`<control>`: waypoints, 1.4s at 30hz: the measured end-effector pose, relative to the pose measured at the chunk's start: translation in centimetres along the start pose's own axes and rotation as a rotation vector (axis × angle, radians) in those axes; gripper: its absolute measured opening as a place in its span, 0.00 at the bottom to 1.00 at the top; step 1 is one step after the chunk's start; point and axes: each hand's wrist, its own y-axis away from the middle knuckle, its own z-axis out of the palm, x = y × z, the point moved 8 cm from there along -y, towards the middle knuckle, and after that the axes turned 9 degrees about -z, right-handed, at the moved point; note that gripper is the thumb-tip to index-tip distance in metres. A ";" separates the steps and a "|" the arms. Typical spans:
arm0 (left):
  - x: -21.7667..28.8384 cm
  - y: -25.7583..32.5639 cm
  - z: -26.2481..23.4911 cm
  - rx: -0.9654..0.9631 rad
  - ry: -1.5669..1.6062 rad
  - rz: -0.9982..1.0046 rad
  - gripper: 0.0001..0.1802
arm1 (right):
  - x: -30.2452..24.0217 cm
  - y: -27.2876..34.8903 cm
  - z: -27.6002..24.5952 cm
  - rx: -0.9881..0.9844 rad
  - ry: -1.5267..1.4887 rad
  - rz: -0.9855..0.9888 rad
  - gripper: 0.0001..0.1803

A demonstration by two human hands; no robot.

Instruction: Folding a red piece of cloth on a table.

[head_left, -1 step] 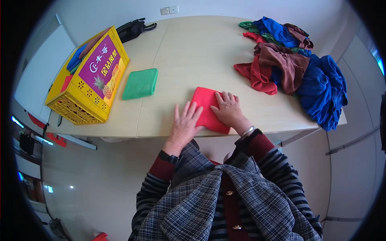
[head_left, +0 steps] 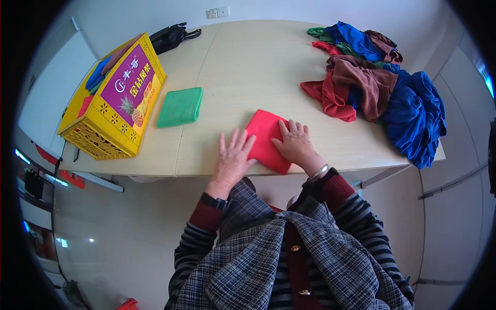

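Note:
A folded red cloth [head_left: 264, 135] lies flat at the table's front edge, turned slightly askew. My right hand [head_left: 296, 144] rests on its right side, fingers stretched out and spread. At the cloth's left edge is my left hand [head_left: 233, 157], also with fingers apart; its fingertips reach the cloth's border or lie just beside it. Left of them a folded green cloth [head_left: 180, 107] forms a neat rectangle on the table. Neither hand grips anything.
A yellow plastic crate [head_left: 111, 119] with cloths inside stands at the table's left, a black bag [head_left: 170, 39] behind it. On the right lie heaps of crumpled cloths: blue [head_left: 416, 113], brown [head_left: 364, 80], red [head_left: 330, 98] and green. The table's [head_left: 232, 62] front edge is close to me.
My left hand has shifted slightly to the left and away from me. The red cloth has turned a little, its near end swinging left. My right hand has barely moved.

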 end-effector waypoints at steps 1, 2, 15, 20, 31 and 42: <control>-1.7 0.1 -0.4 0.008 -0.074 -0.076 0.36 | -0.7 0.8 -1.5 -0.002 0.004 -0.005 0.34; -3.1 0.2 -0.6 0.014 -0.147 -0.152 0.33 | -1.1 1.8 -2.3 -0.134 -0.003 0.015 0.34; -2.0 -3.6 3.8 0.023 0.121 -0.269 0.35 | -3.1 -4.1 2.8 0.267 -0.064 -0.376 0.34; -2.0 -2.5 3.8 -0.046 0.060 -0.282 0.39 | -2.3 -4.9 3.1 0.196 -0.094 -0.312 0.35; -1.9 -3.2 3.3 -0.089 0.048 -0.241 0.40 | -0.8 -3.0 1.4 0.159 -0.072 -0.111 0.34; -4.0 -5.5 -0.6 0.049 -0.149 -0.280 0.32 | -1.8 2.0 -4.4 -0.169 -0.070 0.017 0.28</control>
